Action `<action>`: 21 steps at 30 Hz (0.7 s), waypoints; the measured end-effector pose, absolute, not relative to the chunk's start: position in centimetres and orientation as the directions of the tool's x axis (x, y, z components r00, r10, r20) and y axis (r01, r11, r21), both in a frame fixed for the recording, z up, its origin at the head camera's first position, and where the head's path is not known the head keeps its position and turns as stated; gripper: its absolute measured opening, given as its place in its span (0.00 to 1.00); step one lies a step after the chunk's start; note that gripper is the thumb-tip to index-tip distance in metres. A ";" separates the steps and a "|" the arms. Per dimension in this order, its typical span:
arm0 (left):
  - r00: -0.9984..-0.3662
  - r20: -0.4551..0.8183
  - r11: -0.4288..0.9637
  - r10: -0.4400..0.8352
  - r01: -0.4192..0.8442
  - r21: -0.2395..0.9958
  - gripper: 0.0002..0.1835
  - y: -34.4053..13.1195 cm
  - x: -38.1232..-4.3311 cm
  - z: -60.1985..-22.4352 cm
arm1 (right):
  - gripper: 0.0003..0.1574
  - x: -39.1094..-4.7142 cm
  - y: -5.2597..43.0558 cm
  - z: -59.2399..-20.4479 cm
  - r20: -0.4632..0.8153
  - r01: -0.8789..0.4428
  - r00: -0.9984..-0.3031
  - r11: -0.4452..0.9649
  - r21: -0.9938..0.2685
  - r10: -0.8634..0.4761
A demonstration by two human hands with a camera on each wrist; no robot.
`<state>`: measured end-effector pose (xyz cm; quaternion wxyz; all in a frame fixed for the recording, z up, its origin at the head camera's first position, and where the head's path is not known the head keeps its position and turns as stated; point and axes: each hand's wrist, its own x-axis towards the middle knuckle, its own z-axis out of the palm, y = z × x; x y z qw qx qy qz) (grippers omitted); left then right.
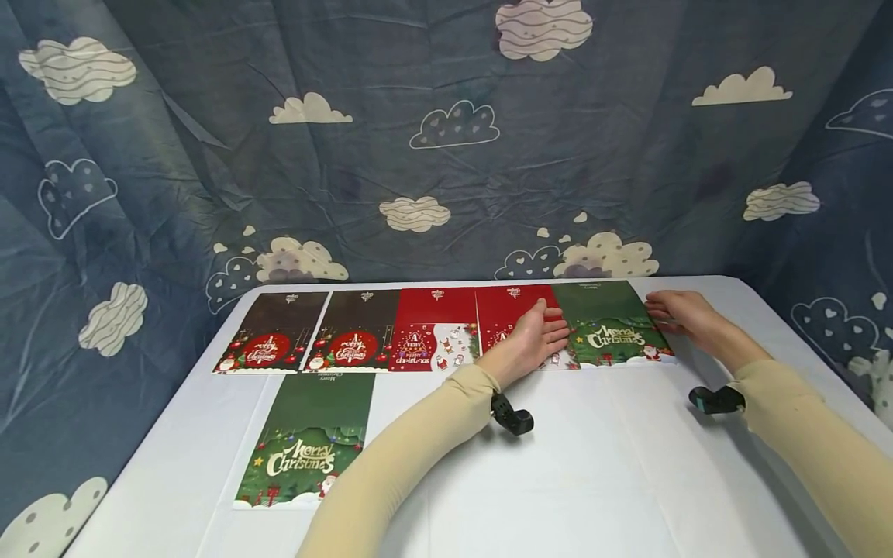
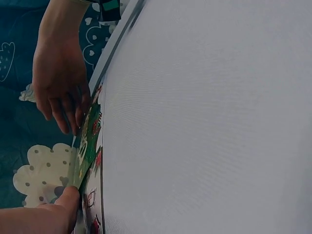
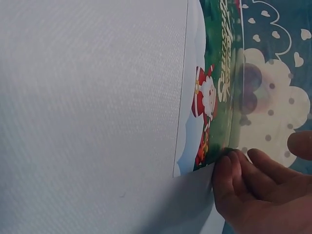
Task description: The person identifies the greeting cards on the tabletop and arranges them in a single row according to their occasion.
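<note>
At the right end of a row of Christmas cards lies a green card (image 1: pixel 607 329) with "Merry Christmas" lettering and a Santa. My left hand (image 1: pixel 533 337) is over the second red card (image 1: pixel 509 306), its fingers loosely extended to the green card's left edge. That hand hides part of the red card. My right hand (image 1: pixel 687 316) has its fingertips at the green card's right edge. In the right wrist view the fingers of the right hand (image 3: pixel 268 200) touch the edge of the green card (image 3: pixel 214 117), with the thumb held apart.
Leftward in the row lie another red card (image 1: pixel 436 341) and two dark cards (image 1: pixel 268 333) (image 1: pixel 359 333) with red baubles. A second green card (image 1: pixel 307 449) lies nearer, at the left. All rest on a white-covered table (image 1: pixel 558 480) before a cloud-patterned curtain (image 1: pixel 446 186).
</note>
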<state>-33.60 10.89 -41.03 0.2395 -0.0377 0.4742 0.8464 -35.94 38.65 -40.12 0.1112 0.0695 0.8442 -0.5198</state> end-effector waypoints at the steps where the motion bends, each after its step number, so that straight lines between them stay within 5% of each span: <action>1: -0.881 -0.289 -0.435 0.375 -0.442 0.784 0.30 10.9 -33.6 -41.0 | 0.44 -35.7 38.5 -40.0 -0.254 0.222 -0.967 0.463 -0.858 -0.007; 15: -0.867 -0.251 -0.434 0.430 -0.442 0.785 0.30 10.5 -33.2 -41.6 | 0.44 -33.7 38.1 -39.2 -0.272 0.229 -0.962 0.480 -0.847 -0.021; 21: -0.869 -0.221 -0.414 0.443 -0.417 0.809 0.27 9.3 -33.0 -41.4 | 0.50 -34.2 40.2 -40.8 -0.190 0.194 -0.981 0.318 -0.928 0.043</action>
